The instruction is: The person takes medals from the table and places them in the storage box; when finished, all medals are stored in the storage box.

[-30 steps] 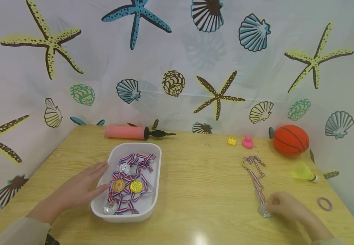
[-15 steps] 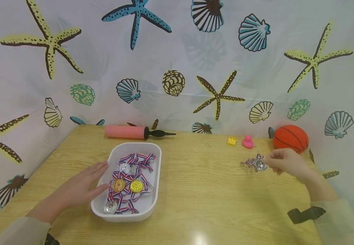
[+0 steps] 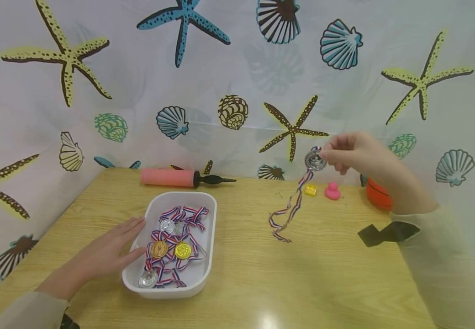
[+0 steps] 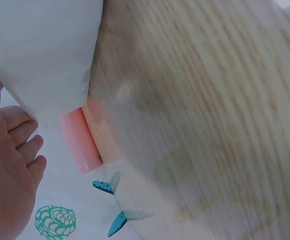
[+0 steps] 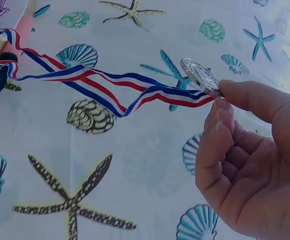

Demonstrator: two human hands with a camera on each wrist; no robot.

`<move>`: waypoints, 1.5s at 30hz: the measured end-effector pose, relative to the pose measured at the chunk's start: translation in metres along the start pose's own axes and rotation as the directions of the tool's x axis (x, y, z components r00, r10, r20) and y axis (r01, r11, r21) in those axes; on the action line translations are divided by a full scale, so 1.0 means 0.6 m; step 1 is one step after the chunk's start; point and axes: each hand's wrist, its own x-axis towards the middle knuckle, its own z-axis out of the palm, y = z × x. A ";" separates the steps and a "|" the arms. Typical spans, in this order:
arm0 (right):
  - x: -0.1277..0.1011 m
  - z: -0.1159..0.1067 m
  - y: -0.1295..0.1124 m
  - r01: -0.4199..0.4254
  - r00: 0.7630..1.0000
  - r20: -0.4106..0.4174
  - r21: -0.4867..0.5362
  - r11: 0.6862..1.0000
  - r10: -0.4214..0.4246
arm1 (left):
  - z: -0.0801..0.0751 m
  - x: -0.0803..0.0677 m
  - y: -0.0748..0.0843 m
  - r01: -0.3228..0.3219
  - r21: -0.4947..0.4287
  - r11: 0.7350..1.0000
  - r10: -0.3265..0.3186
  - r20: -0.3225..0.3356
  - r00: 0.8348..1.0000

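Silver medal (image 3: 315,161), striped red-white-blue ribbon (image 3: 288,214) dangling: pinched aloft by right hand (image 3: 354,153). Left hand (image 3: 106,253) lay flat, fingers straight, against white tray (image 3: 210,246).

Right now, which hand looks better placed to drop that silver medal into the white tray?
Probably the right hand: it already pinches the silver medal in the air, its ribbon hanging to the table. The left hand lies flat against the white tray, seemingly steadying it.

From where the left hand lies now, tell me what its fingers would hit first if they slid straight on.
The left hand lies flat, fingertips already at the white tray's left wall; sliding on would push that wall first.
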 end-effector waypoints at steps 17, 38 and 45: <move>0.080 0.098 -0.158 0.221 0.960 0.141 0.152 0.963 -0.242 | 0.001 0.002 0.003 0.010 0.004 1.000 -0.010 0.000 1.000; 0.115 0.410 -0.082 0.075 0.736 0.649 0.207 0.975 -0.194 | 0.005 0.002 -0.004 -0.011 0.000 1.000 0.011 -0.020 1.000; 0.117 0.481 -0.045 0.087 0.735 0.675 0.001 0.996 -0.064 | 0.003 0.002 -0.001 -0.005 0.000 1.000 0.005 -0.016 1.000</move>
